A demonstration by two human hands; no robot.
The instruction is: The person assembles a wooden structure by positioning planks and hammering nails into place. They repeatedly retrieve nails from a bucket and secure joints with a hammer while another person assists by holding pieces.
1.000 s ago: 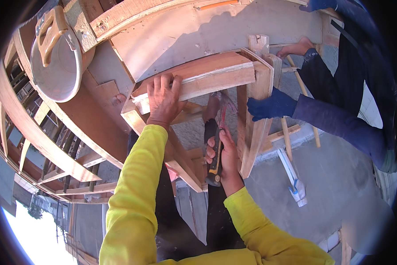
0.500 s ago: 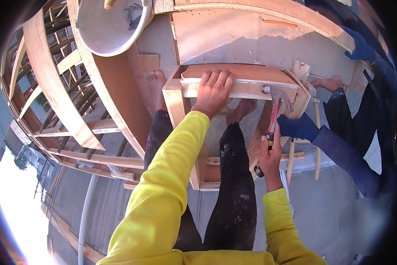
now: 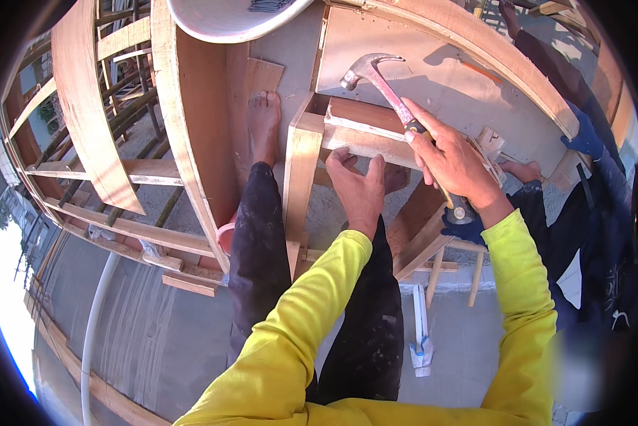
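My right hand (image 3: 452, 160) is wrapped round the handle of a claw hammer (image 3: 384, 89). The hammer is raised at a tilt over a small wooden frame, its metal head up and to the left, its black grip end below my hand. My left hand (image 3: 358, 190) is at the lower edge of the frame's front board (image 3: 369, 140). Its fingers are curled and its thumb points up; whatever they hold, if anything, is hidden. A reddish plank (image 3: 361, 113) lies behind that board. A wooden post (image 3: 303, 163) stands at the frame's left end.
A white bucket (image 3: 234, 32) with nails stands at the upper left. Curved wooden formwork (image 3: 191, 135) runs along the left. A co-worker's gloved hand (image 3: 582, 131) rests on the curved beam at right; another gloved hand (image 3: 465, 227) is below my right hand. An orange pencil-like stick (image 3: 481, 71) lies behind.
My right hand has lifted the hammer up and left from beside the frame's right end. My left hand has slid off the top of the board to its lower edge. The view has shifted.
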